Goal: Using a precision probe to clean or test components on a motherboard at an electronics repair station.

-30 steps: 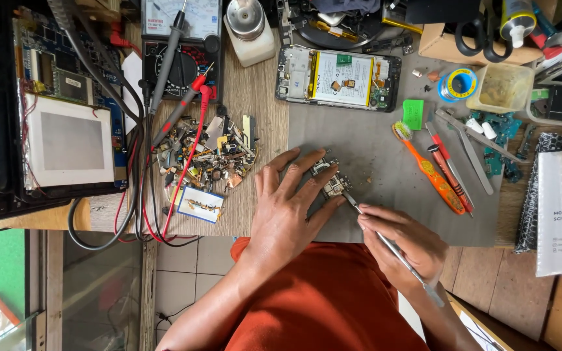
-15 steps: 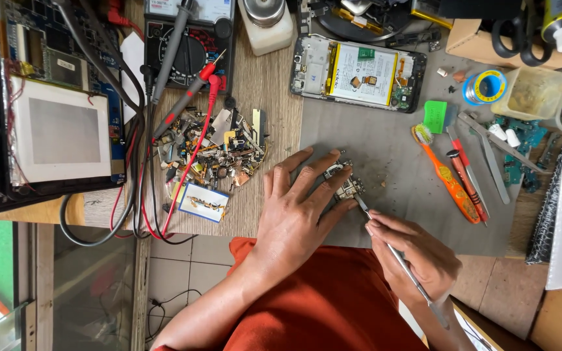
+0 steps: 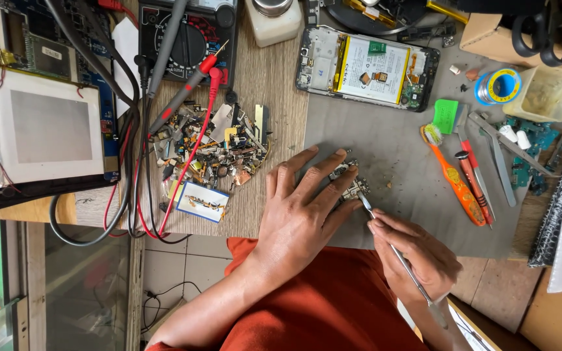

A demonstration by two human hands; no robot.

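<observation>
- Wooden counter (image 3: 274,97) with a grey mat (image 3: 411,195) laid over its right part; tiled floor and cables show below its near edge.
- Left hand (image 3: 297,218) lies flat on the mat, fingers spread and open, fingertips pressing down a small circuit part (image 3: 347,182).
- Right hand (image 3: 417,253) is closed around metal tweezers (image 3: 395,250), pinched pen-style; the tip touches the circuit part just beside the left fingertips.
- The circuit part sits near the mat's left edge, between the two hands.
- Against the earlier frames, both hands and the tweezers keep almost the same pose on the part; only the view has drifted a little, so the things on the counter sit slightly differently in the picture.
- Left of the mat: a heap of scrap parts (image 3: 219,146), red probe leads (image 3: 196,117) and a multimeter (image 3: 190,39).
- Above the mat's far edge: an opened phone (image 3: 369,68).
- On the mat's right side: an orange toothbrush (image 3: 453,179), a red screwdriver (image 3: 473,179), a solder spool (image 3: 499,86).
- Far left of the mat: an opened tablet (image 3: 43,123).
</observation>
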